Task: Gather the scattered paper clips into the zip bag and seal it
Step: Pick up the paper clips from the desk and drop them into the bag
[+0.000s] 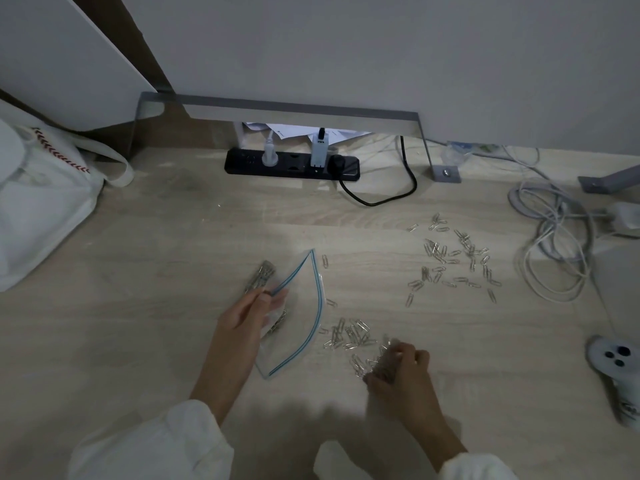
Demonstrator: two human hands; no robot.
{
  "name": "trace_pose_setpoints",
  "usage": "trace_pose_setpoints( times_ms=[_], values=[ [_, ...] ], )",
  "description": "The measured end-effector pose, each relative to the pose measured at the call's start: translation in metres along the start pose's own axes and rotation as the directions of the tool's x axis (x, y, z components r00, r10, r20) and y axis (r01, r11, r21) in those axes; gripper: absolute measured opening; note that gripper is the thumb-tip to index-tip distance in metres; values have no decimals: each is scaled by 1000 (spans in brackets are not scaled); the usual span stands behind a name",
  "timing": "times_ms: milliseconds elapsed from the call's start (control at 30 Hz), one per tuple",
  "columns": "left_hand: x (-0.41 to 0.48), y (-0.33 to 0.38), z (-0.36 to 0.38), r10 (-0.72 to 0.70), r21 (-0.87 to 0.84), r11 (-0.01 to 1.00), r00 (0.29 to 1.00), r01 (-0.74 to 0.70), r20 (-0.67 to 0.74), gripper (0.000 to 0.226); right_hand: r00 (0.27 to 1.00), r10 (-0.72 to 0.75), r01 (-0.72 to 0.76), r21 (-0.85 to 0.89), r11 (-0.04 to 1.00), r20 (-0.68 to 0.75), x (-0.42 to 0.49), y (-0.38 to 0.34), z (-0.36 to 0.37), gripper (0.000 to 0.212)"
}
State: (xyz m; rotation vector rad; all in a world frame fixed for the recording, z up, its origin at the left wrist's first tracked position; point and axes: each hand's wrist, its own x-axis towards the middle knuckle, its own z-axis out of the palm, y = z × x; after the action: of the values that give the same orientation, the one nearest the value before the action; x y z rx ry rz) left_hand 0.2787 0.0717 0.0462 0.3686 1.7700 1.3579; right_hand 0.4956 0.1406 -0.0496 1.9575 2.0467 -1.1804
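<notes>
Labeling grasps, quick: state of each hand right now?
Left hand: closed, pinching the open bag at its rim.
Right hand: closed on a bunch of clips.

Dim room, light wood-grain floor (156,341) w/ a brighter patch near its middle. Plain grey wall (381,46) along the floor's far edge; white panel (62,57) at far-left corner. Grey metal frame (294,110) runs low along the wall, its foot plate (446,174) on the floor. Black power strip (292,163) lies under it, plugs in, black cable (370,204) looping out. White tote bag (41,209) at left edge; tangle of pale cables (554,251) at right edge.
</notes>
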Motion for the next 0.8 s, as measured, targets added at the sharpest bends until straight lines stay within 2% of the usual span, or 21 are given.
trace_pose_setpoints(
  times_ms=[133,333,500,600,733,800],
  values=[
    [2,-1,-1,15,14,1000,1000,-15,-5,28,999,-36,35,-16,999,-20,-1,-8,9,33],
    [3,-2,-5,13,-4,1000,1000,-13,-23,28,995,-99,99,-54,994,-3,1,-8,12,17],
    [3,-2,-5,16,1,1000,1000,-16,-16,26,986,-163,167,-139,976,38,2,-11,13,17],
    [2,-4,-9,16,4,1000,1000,-16,-13,27,988,-151,151,-79,985,6,0,-12,14,18],
    [0,-6,-13,21,27,999,1000,-20,-13,29,996,-91,91,-21,996,-11,-8,-12,15,52],
    [-1,-6,-13,17,26,1000,1000,-17,-10,29,996,-84,84,-26,996,6,-10,-9,15,60]
  ],
)
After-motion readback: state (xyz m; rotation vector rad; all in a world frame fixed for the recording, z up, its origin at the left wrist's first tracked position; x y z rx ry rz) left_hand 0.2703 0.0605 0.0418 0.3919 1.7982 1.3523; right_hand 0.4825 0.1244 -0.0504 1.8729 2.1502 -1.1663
